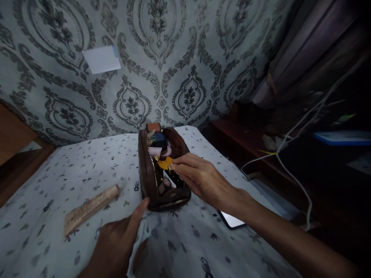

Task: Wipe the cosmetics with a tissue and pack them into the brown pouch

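A brown zip cosmetic bag [147, 173] lies open on the bed, filled with small items. My right hand [199, 173] reaches into it from the right. Its fingers are pinched together at a bright yellow item [164, 163], whose kind I cannot make out. Around that item are a pinkish packet [155, 151], a dark blue round thing [159, 139] and dark containers. My left hand [116, 239] is low in view, one digit stretched out to the bag's near left corner, the other fingers folded or partly hidden. Left of the bag lies a beige squeeze tube [91, 208].
A patterned white sheet [116, 158] covers the bed against a papered wall [162, 77]. Under my right forearm lies a flat device with a white face [232, 221]. White cables [292, 170] hang at the right, beside a dark red ledge [232, 139].
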The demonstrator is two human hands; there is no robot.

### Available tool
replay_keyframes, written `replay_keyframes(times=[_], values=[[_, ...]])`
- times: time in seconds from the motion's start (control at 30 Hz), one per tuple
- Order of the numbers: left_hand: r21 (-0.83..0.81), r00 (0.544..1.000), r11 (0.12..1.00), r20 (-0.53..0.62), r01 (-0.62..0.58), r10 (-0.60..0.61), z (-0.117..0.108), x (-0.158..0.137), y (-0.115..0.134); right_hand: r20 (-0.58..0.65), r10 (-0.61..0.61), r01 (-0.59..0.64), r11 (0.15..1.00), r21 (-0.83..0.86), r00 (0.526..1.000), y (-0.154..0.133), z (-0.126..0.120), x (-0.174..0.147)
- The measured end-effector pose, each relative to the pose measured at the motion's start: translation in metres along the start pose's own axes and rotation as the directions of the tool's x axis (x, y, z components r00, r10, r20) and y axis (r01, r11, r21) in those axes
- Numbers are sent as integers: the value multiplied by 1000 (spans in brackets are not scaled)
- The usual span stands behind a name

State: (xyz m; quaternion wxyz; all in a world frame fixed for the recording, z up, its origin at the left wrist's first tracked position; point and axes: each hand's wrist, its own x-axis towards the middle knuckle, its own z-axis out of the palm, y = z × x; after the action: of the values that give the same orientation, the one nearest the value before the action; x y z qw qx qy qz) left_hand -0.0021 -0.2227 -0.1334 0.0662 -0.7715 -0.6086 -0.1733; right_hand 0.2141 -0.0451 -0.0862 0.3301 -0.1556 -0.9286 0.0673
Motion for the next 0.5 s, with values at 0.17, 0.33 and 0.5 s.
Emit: replay_keyframes(times=[0.17,0.33,0.5], values=[[-27,999,1000,48,13,-12,-2,-11,-5,38,29,-28,999,-28,999,-3,-1,3],[17,999,1000,-34,-20,21,-3,-19,-3,-41,23,-25,999,-39,999,-5,2,0],[142,995,985,1,96,-97,-7,-38,-32,-216,69,-70,998,2,974,-24,-1,-10]])
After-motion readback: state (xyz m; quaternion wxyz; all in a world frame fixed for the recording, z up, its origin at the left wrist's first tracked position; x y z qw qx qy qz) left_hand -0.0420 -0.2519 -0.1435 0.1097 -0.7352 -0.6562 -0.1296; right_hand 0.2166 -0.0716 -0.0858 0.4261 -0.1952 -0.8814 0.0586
